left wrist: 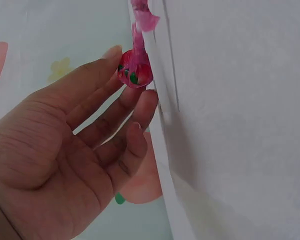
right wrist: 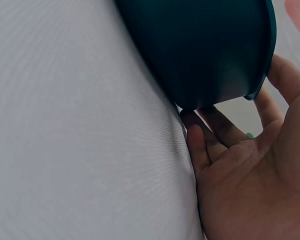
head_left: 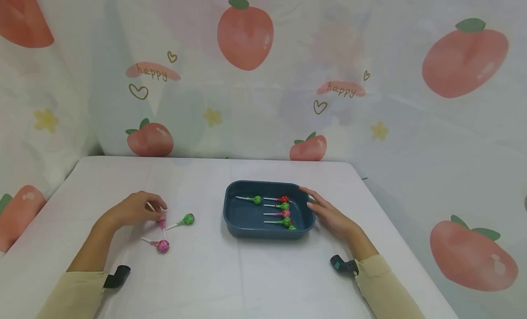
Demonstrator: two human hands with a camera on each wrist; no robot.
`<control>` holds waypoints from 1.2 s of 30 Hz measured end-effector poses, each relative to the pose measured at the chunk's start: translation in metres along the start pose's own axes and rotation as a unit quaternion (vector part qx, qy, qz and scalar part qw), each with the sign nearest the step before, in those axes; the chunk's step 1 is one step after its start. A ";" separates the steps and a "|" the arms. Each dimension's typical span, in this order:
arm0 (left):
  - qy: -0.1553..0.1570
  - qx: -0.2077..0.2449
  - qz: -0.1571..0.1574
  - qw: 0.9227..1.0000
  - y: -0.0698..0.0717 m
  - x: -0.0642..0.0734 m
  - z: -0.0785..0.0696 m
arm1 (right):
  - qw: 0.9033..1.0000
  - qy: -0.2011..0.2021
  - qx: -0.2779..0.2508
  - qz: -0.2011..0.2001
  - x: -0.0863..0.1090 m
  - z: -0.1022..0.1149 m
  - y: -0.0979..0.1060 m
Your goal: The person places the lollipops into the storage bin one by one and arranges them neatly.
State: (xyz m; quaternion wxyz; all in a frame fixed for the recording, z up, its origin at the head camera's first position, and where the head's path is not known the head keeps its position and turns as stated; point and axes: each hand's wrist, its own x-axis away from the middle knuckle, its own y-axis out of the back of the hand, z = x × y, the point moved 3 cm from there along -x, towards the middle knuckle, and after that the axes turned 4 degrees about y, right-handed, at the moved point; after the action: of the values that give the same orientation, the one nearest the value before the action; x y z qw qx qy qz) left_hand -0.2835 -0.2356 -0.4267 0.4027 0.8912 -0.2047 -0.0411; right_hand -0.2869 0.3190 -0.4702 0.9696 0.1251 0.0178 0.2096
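Note:
My left hand [head_left: 133,211] pinches the head of a pink lollipop [left wrist: 135,70] between thumb and fingertips, low over the left of the table. Its stick points toward the front in the head view. Right beside it lie a green lollipop [head_left: 189,219] and another pink lollipop [head_left: 163,246]. With fingers extended, my right hand [head_left: 333,217] rests against the right end of a dark blue box [head_left: 247,231], fingertips at its rim and side wall. Inside the box, a green lollipop [head_left: 257,200] lies left of a column of several lollipops, among them a red lollipop [head_left: 284,199].
A white cloth covers the table [head_left: 197,282]. Behind and beside it hang fabric walls [head_left: 263,104] printed with peaches. Each wrist carries a black device, one at the left sleeve [head_left: 117,277] and one at the right sleeve [head_left: 343,265].

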 end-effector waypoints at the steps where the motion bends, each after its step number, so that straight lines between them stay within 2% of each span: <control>1: -0.004 0.001 0.001 1.000 -0.001 -0.001 0.000 | 1.000 0.001 0.001 0.000 0.000 0.000 0.000; 4: -0.002 -0.002 0.003 1.000 -0.003 -0.003 -0.001 | 1.000 0.002 0.002 0.000 0.000 0.001 -0.001; 14: 0.048 -0.020 0.003 0.999 -0.007 -0.003 0.003 | 1.000 -0.005 0.009 -0.006 0.001 0.003 -0.001; 21: 0.036 -0.003 0.003 0.999 -0.009 -0.003 0.001 | 1.000 -0.001 0.006 -0.004 0.001 0.003 -0.002; 29: 0.054 -0.004 -0.005 0.999 -0.010 -0.002 -0.001 | 1.000 -0.003 0.014 -0.007 0.003 0.003 -0.002; 36: 0.046 -0.013 -0.004 0.999 -0.011 -0.003 -0.003 | 1.000 0.001 0.020 -0.008 0.002 0.003 -0.002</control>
State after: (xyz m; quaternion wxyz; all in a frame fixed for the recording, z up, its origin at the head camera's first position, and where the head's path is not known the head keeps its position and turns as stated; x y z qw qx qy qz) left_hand -0.2818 -0.2260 -0.4333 0.4230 0.8877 -0.1815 -0.0039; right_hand -0.2837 0.3178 -0.4675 0.9686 0.1438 0.0239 0.2013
